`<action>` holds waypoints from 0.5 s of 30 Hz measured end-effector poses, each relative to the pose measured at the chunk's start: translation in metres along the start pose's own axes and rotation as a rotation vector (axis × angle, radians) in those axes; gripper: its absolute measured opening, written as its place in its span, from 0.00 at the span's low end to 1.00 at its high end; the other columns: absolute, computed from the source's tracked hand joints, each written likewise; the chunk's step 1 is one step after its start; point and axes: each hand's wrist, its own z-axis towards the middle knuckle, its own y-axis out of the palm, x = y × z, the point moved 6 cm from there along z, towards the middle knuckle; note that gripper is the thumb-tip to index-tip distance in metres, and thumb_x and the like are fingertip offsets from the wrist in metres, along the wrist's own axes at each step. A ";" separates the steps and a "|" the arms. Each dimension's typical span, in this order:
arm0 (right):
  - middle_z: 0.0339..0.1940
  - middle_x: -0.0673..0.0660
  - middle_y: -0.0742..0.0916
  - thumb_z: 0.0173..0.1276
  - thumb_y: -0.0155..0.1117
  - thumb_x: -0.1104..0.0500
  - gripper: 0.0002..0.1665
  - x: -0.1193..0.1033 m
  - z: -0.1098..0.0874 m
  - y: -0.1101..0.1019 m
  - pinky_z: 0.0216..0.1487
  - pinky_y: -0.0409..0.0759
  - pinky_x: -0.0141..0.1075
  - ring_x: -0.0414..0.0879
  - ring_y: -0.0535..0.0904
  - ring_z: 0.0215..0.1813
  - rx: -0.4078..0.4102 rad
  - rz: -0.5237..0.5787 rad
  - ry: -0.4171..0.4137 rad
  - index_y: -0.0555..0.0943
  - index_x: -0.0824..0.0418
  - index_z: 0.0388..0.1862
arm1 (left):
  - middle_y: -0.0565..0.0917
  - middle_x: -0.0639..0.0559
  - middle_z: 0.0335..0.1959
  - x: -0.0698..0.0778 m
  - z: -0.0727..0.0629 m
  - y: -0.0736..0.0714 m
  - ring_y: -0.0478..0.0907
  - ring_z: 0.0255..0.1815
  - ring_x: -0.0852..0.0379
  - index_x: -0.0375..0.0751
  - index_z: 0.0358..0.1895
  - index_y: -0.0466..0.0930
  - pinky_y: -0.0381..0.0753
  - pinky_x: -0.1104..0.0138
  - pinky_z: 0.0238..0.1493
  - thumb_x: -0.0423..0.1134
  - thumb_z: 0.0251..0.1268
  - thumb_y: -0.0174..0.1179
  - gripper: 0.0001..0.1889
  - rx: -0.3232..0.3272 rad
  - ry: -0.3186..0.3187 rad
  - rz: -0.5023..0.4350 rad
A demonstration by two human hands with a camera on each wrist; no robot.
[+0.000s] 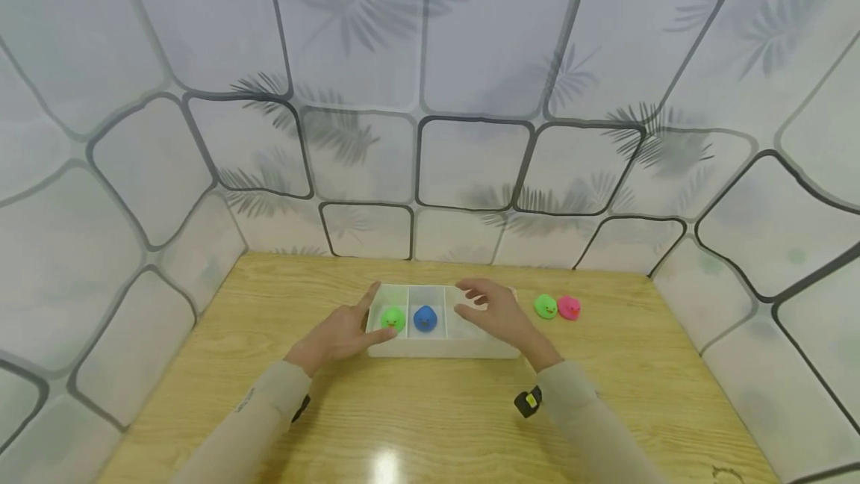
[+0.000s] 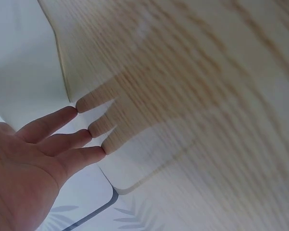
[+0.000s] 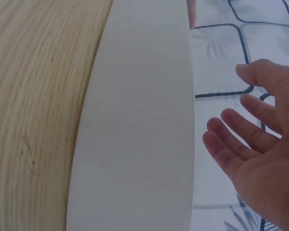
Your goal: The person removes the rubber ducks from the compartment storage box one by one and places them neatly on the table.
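Observation:
A white divided box lies lengthwise on the table. Its leftmost compartment contains a green rubber duck; a blue rubber duck sits in the compartment beside it. My left hand rests at the box's left end, thumb across the front wall near the green duck. In the left wrist view, the straight fingers touch the tabletop with their tips. Above the right part of the box hovers my right hand, fingers loosely bent and holding nothing, partly hiding the compartments there.
Right of the box, a second green duck and a pink duck stand side by side on the wooden table. Patterned cloth walls border the table at the back and both sides.

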 end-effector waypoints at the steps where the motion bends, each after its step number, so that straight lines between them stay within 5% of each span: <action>1: 0.63 0.67 0.87 0.72 0.72 0.58 0.26 -0.001 0.000 0.003 0.58 0.85 0.53 0.63 0.86 0.58 -0.005 0.001 0.001 0.81 0.66 0.66 | 0.71 0.54 0.17 0.000 0.000 0.000 0.61 0.17 0.59 0.49 0.89 0.35 0.68 0.62 0.27 0.75 0.67 0.59 0.60 0.001 -0.001 -0.001; 15: 0.64 0.61 0.88 0.72 0.72 0.57 0.26 -0.005 0.007 0.029 0.56 0.84 0.51 0.60 0.85 0.61 -0.059 -0.020 0.058 0.83 0.63 0.66 | 0.78 0.49 0.24 -0.003 0.002 0.000 0.71 0.21 0.56 0.51 0.89 0.36 0.72 0.62 0.29 0.76 0.65 0.60 0.61 0.005 -0.035 -0.011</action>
